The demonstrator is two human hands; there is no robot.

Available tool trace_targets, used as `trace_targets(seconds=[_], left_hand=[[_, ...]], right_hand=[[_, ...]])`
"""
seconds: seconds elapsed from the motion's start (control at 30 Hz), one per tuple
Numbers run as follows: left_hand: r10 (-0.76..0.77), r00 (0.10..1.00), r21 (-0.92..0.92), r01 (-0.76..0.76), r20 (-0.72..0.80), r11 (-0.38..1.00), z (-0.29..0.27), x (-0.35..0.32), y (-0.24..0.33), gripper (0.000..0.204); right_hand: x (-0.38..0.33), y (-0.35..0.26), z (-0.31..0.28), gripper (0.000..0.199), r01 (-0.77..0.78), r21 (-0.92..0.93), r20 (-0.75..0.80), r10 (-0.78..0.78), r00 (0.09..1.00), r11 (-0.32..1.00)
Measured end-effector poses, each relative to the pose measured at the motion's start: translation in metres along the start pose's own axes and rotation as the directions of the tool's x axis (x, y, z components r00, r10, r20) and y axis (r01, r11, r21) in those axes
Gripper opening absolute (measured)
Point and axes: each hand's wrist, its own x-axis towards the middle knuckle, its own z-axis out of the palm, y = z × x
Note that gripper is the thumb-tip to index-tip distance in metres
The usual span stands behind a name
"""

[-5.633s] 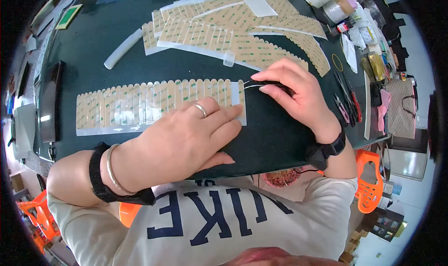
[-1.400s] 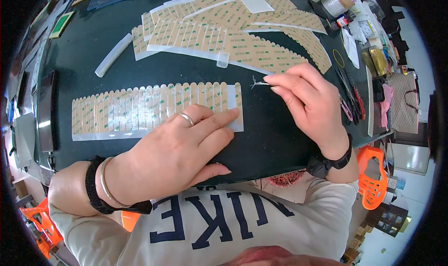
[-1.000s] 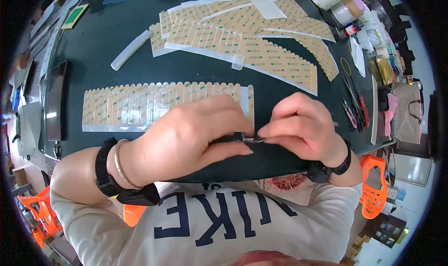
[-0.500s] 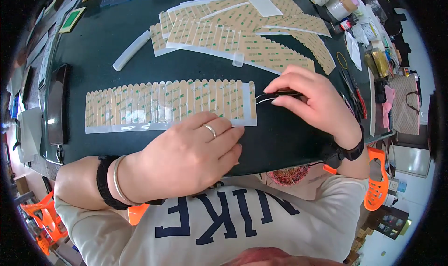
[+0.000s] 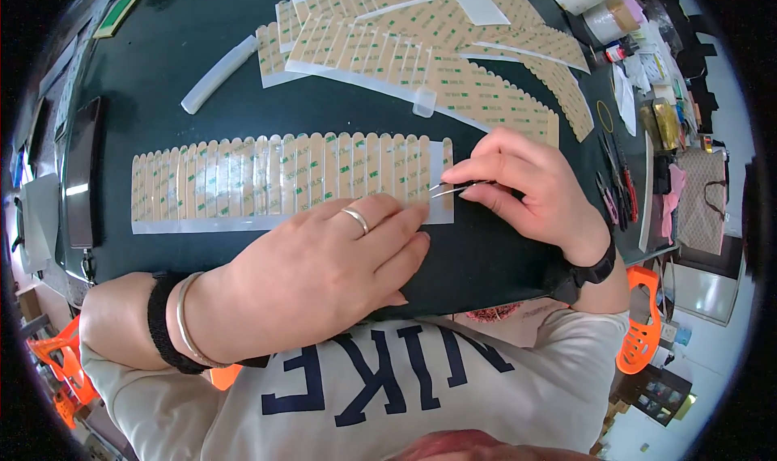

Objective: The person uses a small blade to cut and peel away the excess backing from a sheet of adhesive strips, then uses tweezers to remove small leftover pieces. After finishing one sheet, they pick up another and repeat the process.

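Note:
A long sheet of narrow tan adhesive strips (image 5: 267,182) lies flat on the dark green mat (image 5: 162,80). My left hand (image 5: 324,275) rests palm down on the mat, its fingertips pressing the sheet's lower right edge. My right hand (image 5: 534,194) pinches thin metal tweezers (image 5: 453,188), whose tips touch the last strip at the sheet's right end.
More sheets of tan strips (image 5: 437,48) are piled at the back of the mat. A white plastic bar (image 5: 218,72) and a small clear cap (image 5: 424,101) lie near them. Pliers and cutters (image 5: 615,186) sit at the right; a dark phone (image 5: 81,169) is on the left.
A second ago both hands met near the mat's front edge. Since then my left hand has flattened onto the sheet and my right hand has brought the tweezers back to the sheet's right end.

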Motion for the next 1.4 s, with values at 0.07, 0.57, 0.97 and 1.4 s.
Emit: trace_targets(seconds=[0.07,0.57,0.97,1.4], left_hand=[[-0.015,1.000,-0.019,0.015,0.004,1.000,-0.002,0.001,-0.001,0.057],[-0.022,1.000,-0.041,0.023,0.022,0.999,-0.004,0.003,-0.001,0.055],[-0.012,1.000,-0.007,0.012,0.017,1.000,-0.003,0.002,0.001,0.055],[0.006,1.000,0.026,-0.006,0.003,1.000,-0.001,0.000,0.001,0.055]], right_hand=[[0.000,0.001,0.001,0.035,0.044,-0.025,-0.011,-0.044,0.999,0.999],[0.003,0.002,-0.003,0.025,-0.088,-0.321,-0.317,-0.019,0.948,0.943],[0.006,0.000,0.008,0.026,-0.025,-0.171,-0.188,-0.008,0.982,0.985],[0.005,0.004,0.010,0.026,-0.033,-0.407,-0.241,-0.073,0.968,0.913]])
